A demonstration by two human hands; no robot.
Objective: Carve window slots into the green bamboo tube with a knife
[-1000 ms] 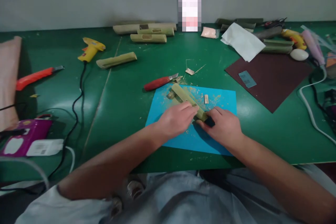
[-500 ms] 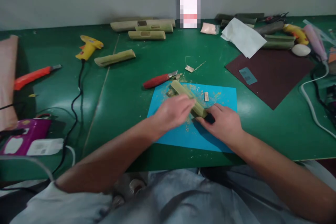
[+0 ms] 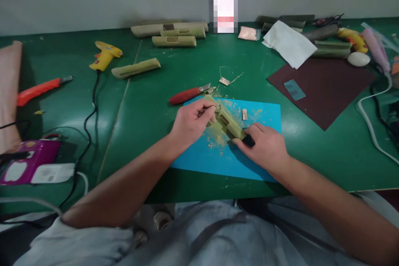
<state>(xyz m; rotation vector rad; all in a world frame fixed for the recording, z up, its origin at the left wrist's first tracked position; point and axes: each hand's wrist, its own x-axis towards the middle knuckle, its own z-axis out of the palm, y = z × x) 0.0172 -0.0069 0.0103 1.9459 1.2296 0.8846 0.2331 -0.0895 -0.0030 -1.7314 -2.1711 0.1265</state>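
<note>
On a blue sheet (image 3: 199, 162) lies a split bamboo piece (image 3: 233, 125) with a rectangular slot in its side, slanting from upper left to lower right. At its near end my right hand (image 3: 268, 143) is closed around it, with a small black object (image 3: 248, 140) showing between thumb and fingers; its kind is unclear. My left hand (image 3: 195, 119) is pinched by the bamboo's far end, its fingertips at a small greyish bit that I cannot make out. Pale shavings (image 3: 216, 141) are scattered on the sheet. Just beyond rests a red-handled knife (image 3: 187, 96).
Several cut bamboo pieces (image 3: 174, 41) lie along the back wall, another (image 3: 136, 68) nearer. A yellow glue gun (image 3: 106, 56) trails its black cord on the left, near an orange cutter (image 3: 40, 90). Dark brown sheet (image 3: 327, 91) and white paper (image 3: 288, 44) are on the right.
My left hand has moved left and up along the bamboo, uncovering its slot and the shavings below. My right hand has kept its place at the near end.
</note>
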